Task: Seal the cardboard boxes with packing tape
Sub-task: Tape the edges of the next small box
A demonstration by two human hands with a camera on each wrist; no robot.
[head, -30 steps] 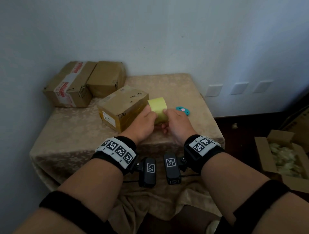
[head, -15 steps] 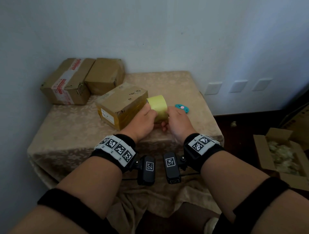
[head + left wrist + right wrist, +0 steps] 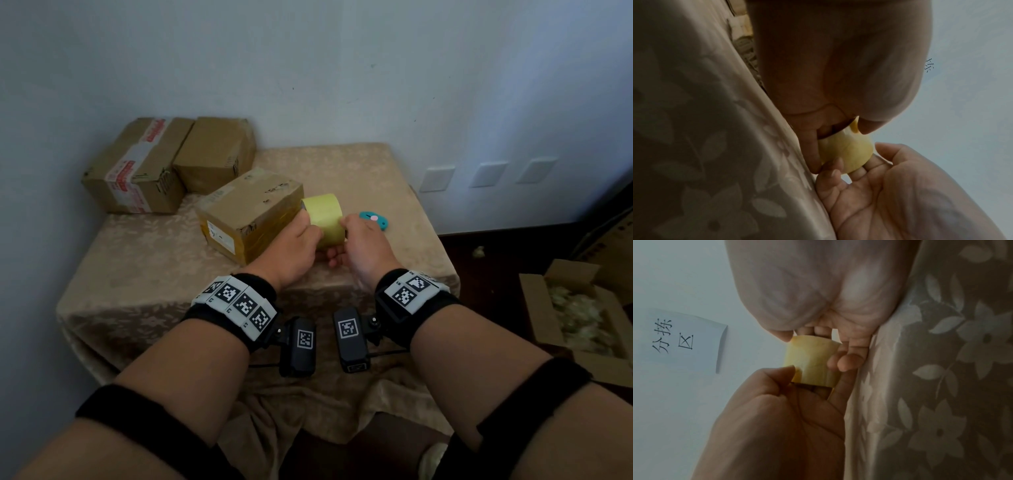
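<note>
while both hands' fingers grip the tape roll [image 3: 323, 214], a patterned tablecloth [image 3: 144, 270] meets pale walls [image 3: 308, 68].

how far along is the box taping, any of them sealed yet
Done: the back-left box already carries a printed tape strip. In hand: the left hand and right hand both grip the yellow tape roll beside the nearest box. Left: no tape is pulled out yet; whether this box or the plain box is sealed is unclear.
</note>
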